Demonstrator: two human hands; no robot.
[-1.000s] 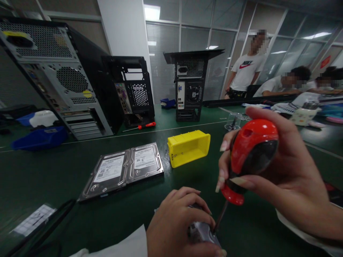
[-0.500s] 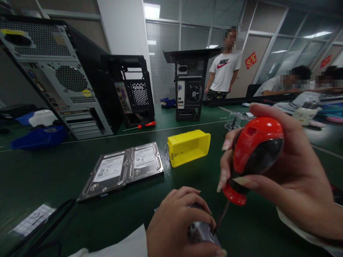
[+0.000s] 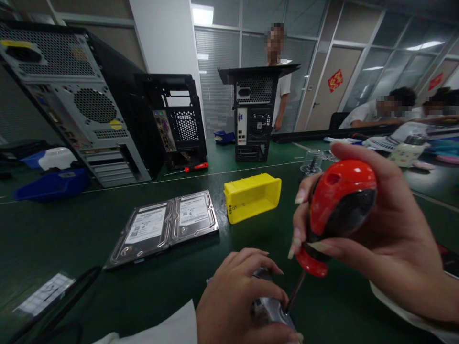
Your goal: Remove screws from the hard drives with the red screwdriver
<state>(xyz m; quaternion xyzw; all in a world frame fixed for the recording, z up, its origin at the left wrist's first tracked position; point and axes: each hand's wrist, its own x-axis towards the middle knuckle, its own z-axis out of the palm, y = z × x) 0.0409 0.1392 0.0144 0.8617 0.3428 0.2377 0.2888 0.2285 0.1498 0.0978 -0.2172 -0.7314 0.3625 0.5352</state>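
Observation:
My right hand [image 3: 390, 239] is wrapped round the fat red and black handle of a screwdriver [image 3: 335, 210]. Its thin shaft slants down to a small grey metal part [image 3: 270, 309] at the bottom edge. My left hand [image 3: 238, 298] lies curled over that metal part and presses it onto the green table [image 3: 53, 229]. Most of the part is hidden under my fingers.
Two hard drives [image 3: 165, 227] lie side by side left of centre, a yellow bin [image 3: 253, 197] behind them. Three computer cases [image 3: 89, 105] [image 3: 175, 119] [image 3: 253, 114] stand at the back, a red screwdriver [image 3: 193, 167] near them. A person stands behind the far case; others sit at right.
My hands have barely shifted; the screwdriver handle wobbled slightly. The standing person in the background walked left, behind the far computer case.

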